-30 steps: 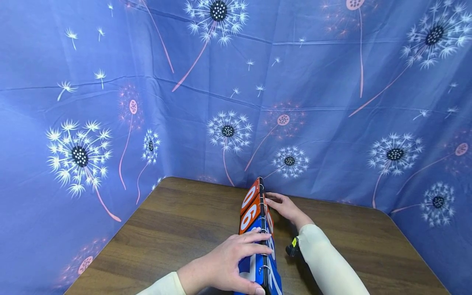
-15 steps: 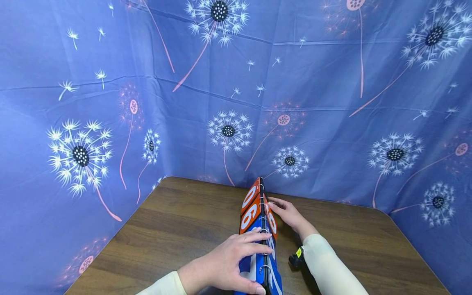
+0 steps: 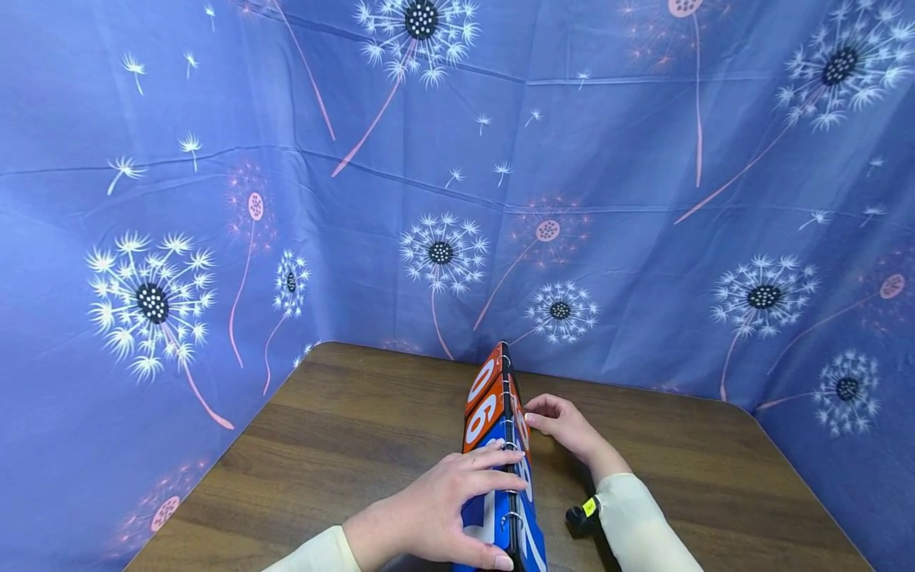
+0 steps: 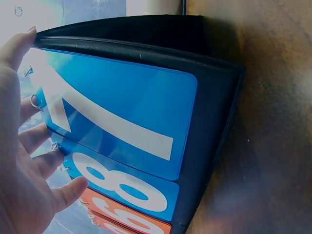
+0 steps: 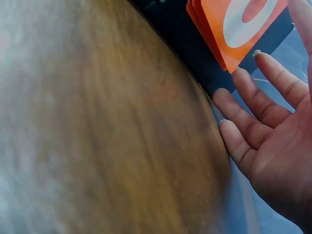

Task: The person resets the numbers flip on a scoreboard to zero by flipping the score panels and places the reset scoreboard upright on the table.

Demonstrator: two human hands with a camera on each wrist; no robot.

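While the tent-shaped flip scoreboard (image 3: 500, 453) stands on the wooden table (image 3: 343, 445), near its near edge and a little right of the middle, the left hand (image 3: 436, 508) lies over the scoreboard's left face. Its fingers (image 3: 500, 461) are spread and nearly straight, reaching the ring-bound top ridge over the blue cards (image 4: 122, 126), which show 7 and 8 in the left wrist view. On the right side, the right hand (image 3: 568, 425) has its fingertips (image 3: 532, 419) at the edge of the orange cards (image 5: 234, 24); the head view suggests a light pinch, while the right wrist view shows relaxed, slightly parted fingers, so I cannot tell whether it grips. A blue dandelion-print cloth (image 3: 643, 199) hangs behind the table's far and left sides.
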